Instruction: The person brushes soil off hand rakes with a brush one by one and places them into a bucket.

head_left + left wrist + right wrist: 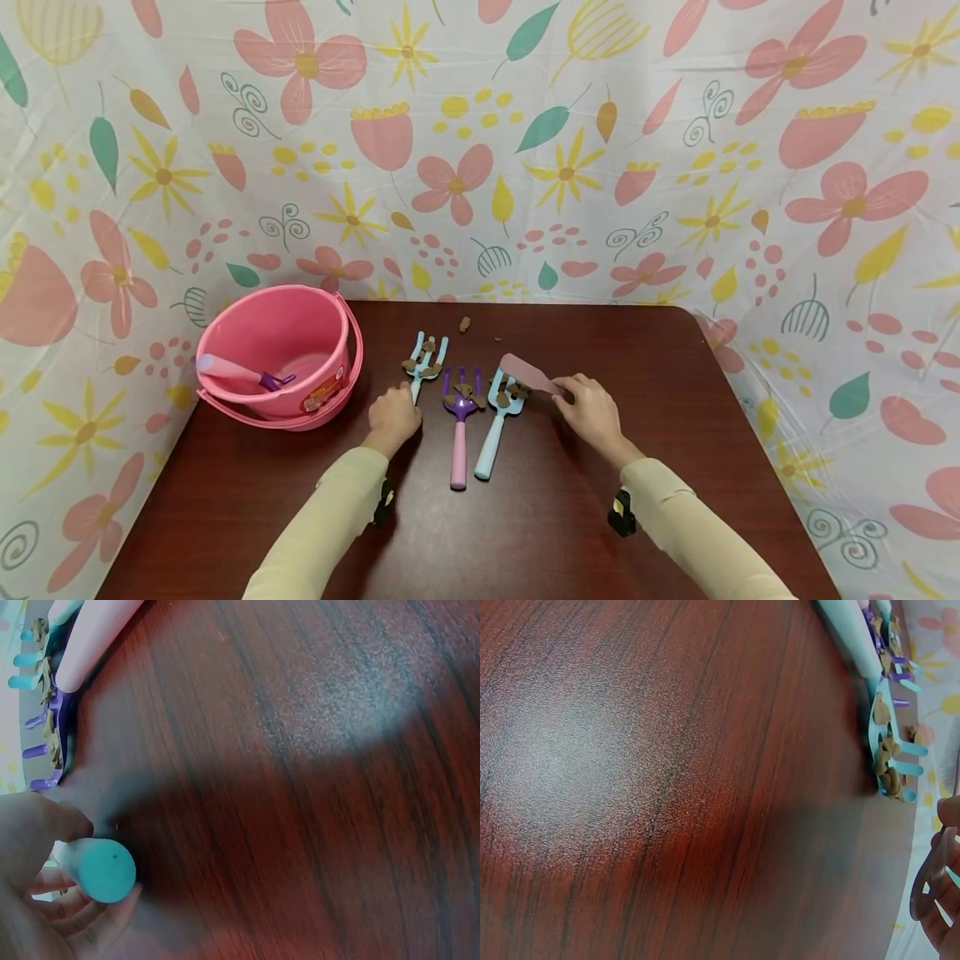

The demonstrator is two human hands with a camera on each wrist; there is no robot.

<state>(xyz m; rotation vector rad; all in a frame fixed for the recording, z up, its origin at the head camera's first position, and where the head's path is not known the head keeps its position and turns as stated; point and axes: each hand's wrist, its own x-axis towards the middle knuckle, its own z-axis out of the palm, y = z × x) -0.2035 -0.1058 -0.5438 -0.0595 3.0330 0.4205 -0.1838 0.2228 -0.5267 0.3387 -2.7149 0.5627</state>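
Note:
My left hand grips the handle of a light blue toy garden fork; the teal end of the handle shows between the fingers in the left wrist view. Brown clumps sit on its tines. My right hand pinches the handle of a flat pink spatula. In the head view, the blade overlaps the tines of a second light blue fork, which bears brown clumps. Between the two blue forks lies a purple fork with a pink handle, brown clumps across its tines.
A pink bucket stands at the table's left side, with a purple-headed, pale-handled tool inside. Loose brown bits lie near the back edge of the dark wooden table. A flowered cloth hangs behind.

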